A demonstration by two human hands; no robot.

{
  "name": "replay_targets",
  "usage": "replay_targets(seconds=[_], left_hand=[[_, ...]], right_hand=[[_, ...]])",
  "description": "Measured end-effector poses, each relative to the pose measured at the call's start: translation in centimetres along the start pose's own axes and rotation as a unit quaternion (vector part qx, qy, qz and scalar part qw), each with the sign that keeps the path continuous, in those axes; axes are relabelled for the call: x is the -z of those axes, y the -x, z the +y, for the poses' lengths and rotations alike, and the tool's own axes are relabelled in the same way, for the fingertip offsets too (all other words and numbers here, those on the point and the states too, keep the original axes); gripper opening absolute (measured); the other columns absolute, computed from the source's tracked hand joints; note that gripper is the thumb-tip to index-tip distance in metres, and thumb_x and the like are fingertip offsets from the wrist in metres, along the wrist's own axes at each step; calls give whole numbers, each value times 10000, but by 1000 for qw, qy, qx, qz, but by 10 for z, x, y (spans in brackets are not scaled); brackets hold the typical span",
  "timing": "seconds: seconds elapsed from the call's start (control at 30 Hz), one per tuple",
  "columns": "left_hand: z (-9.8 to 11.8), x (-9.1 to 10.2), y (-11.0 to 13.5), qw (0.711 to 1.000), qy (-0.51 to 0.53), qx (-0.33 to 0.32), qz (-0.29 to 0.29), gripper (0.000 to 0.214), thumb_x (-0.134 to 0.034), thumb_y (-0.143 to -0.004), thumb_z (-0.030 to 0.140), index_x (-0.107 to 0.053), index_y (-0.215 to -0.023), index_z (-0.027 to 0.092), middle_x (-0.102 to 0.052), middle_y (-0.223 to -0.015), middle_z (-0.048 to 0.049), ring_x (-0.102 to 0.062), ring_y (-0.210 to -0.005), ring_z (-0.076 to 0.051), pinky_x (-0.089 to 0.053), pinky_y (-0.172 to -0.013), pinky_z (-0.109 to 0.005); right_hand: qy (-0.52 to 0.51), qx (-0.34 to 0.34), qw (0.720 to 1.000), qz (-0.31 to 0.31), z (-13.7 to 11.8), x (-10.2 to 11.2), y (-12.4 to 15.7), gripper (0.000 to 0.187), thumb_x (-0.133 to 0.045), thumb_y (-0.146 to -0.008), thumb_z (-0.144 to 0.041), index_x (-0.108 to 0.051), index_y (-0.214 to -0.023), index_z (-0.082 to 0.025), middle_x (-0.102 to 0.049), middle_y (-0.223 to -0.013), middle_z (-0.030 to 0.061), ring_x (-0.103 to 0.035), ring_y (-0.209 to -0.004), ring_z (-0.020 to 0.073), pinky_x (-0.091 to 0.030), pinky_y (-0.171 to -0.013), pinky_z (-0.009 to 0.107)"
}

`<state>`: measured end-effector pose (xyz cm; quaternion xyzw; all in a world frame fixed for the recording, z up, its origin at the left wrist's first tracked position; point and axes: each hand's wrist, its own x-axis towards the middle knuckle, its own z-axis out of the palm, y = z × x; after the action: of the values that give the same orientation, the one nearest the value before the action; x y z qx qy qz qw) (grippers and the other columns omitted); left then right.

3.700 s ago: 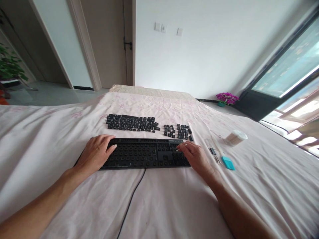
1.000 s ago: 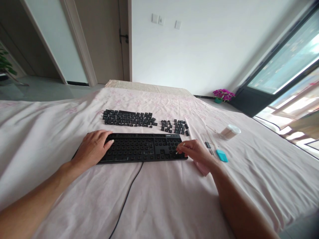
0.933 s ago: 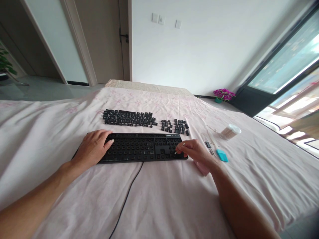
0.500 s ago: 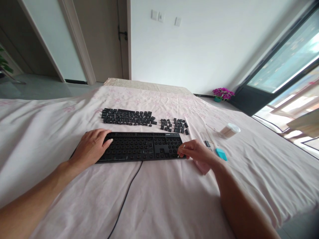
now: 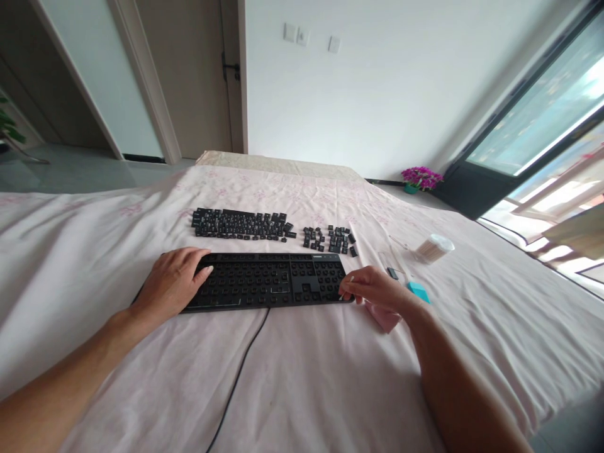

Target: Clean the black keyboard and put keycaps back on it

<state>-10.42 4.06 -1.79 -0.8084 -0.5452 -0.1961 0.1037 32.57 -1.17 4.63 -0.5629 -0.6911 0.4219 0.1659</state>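
Note:
A black keyboard (image 5: 264,280) with its keycaps off lies across the bed. My left hand (image 5: 174,280) grips its left end, fingers over the far edge and thumb on the face. At the lower right corner, my right hand (image 5: 372,286) is closed in a pinch on a thin white cotton swab (image 5: 352,279). The swab's lower tip is down at the number-pad area; whether it touches cannot be made out. Beyond the keyboard lie a large group of loose black keycaps (image 5: 240,224) and a smaller group of keycaps (image 5: 338,240).
Right of my right hand are a small turquoise object (image 5: 418,292), a small dark piece (image 5: 392,273) and a clear tub of cotton swabs (image 5: 435,248). Something pink (image 5: 384,318) lies partly under that hand. A black cable (image 5: 240,371) runs from the keyboard toward me over the wrinkled sheet.
My right hand, with the cotton swab, has shifted very slightly right along the keyboard's corner. My left hand stays on the left end. The view has tilted a little.

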Motion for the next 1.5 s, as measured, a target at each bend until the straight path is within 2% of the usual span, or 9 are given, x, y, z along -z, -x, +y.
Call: replay_targets(seconds=[0.1, 0.23, 0.47, 0.57, 0.73, 0.83, 1.07, 1.27, 1.5], left_hand=[[1, 1, 0, 1000, 4, 1, 3, 364, -429, -917, 372, -535, -1218, 199, -610, -1187, -109, -557, -1095, -274, -399, -970, -419], [-1, -2, 0, 1000, 5, -3, 6, 360, -428, -918, 368, -531, -1221, 203, -607, -1195, -108, -553, -1107, -273, -393, -980, -419], [-3, -3, 1, 1000, 5, -14, 9, 356, -435, -918, 371, -524, -1218, 203, -603, -1206, -113, -550, -1119, -277, -396, -981, -428], [-4, -4, 1, 1000, 3, -19, 12, 352, -438, -918, 370, -520, -1217, 204, -603, -1205, -111, -550, -1120, -277, -397, -982, -428], [-5, -8, 1, 999, 6, -21, 25, 342, -451, -909, 365, -519, -1214, 225, -612, -1196, -104, -554, -1116, -278, -402, -978, -439], [-5, -8, 1, 999, 6, -19, 25, 346, -453, -907, 365, -519, -1218, 227, -616, -1193, -106, -560, -1108, -279, -406, -972, -447], [-4, -6, 0, 999, -1, -21, 24, 353, -445, -915, 360, -526, -1217, 196, -614, -1192, -118, -560, -1101, -281, -410, -969, -444], [-4, -6, 0, 999, 7, -15, 29, 352, -456, -906, 365, -550, -1203, 199, -622, -1178, -117, -569, -1093, -285, -411, -965, -444], [-3, -5, 0, 999, 6, -17, 30, 351, -461, -904, 367, -546, -1204, 205, -621, -1177, -109, -569, -1091, -278, -412, -962, -433]], right_hand=[[39, -26, 999, 23, 5, 10, 3, 276, -568, -822, -384, -716, -757, -161, -699, -672, 42, -599, -550, 128, -458, -493, 220], [42, -18, 998, 46, 9, 13, 3, 275, -573, -822, -388, -729, -772, -167, -707, -677, 44, -609, -550, 134, -464, -496, 226], [14, 32, 990, 137, 16, 5, -12, 339, -544, -857, -454, -733, -855, -172, -725, -787, 54, -619, -587, 134, -499, -561, 249], [29, 28, 982, 184, 17, -2, -17, 341, -531, -868, -453, -735, -867, -180, -728, -806, 54, -630, -599, 146, -506, -570, 258], [81, 50, 963, 253, 13, -13, -19, 350, -503, -883, -460, -738, -876, -200, -729, -904, 62, -669, -799, 207, -530, -626, 277], [97, 56, 957, 267, 13, -15, -19, 368, -481, -892, -469, -737, -892, -205, -725, -939, 65, -669, -859, 224, -532, -640, 285], [177, 55, 938, 292, 17, -12, -21, 366, -451, -907, -449, -731, -878, -216, -721, -904, 55, -660, -841, 217, -481, -702, 285], [190, 34, 945, 264, 17, -9, -19, 364, -455, -904, -439, -720, -783, -220, -718, -820, 28, -651, -754, 189, -445, -644, 262], [201, 73, 932, 294, 18, -12, -19, 343, -439, -923, -412, -719, -857, -227, -709, -878, 39, -642, -821, 196, -452, -721, 274]])
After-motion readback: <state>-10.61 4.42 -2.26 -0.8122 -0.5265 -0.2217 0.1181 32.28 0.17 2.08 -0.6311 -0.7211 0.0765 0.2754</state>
